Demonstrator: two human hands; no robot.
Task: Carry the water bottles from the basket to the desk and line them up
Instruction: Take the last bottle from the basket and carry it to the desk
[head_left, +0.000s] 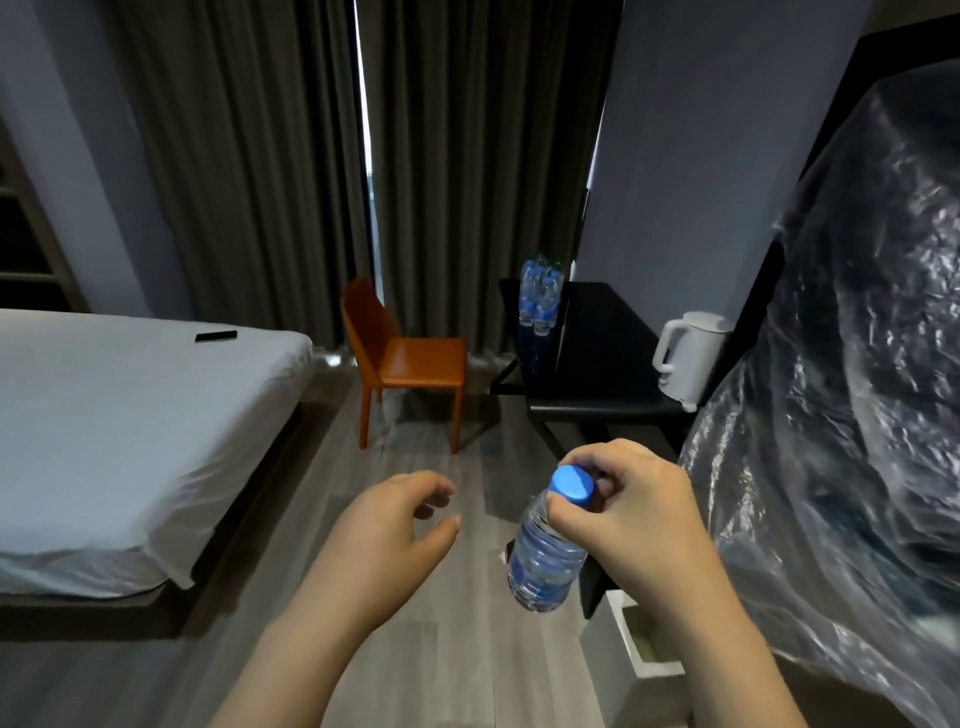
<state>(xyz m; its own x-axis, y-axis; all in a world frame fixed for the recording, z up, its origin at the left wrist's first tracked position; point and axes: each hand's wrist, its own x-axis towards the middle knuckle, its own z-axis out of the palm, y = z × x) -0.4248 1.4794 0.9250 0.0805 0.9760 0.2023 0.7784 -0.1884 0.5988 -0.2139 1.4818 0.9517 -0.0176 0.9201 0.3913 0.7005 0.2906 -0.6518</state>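
Observation:
My right hand (631, 512) grips a clear water bottle (543, 564) by its neck, just under the blue cap; the bottle hangs tilted over the floor. Beside it on the left, my left hand (387, 530) holds nothing, its fingers loosely curled. Ahead stands the black desk (597, 358), with several blue-labelled water bottles (540, 299) grouped at its far left corner. No basket is in view.
A white kettle (685, 358) sits on the desk's right side. An orange chair (402, 364) stands left of the desk, before dark curtains. A white bed (119, 421) fills the left. Crinkled plastic sheeting (857, 415) covers something on the right; a white bin (636, 639) stands below it.

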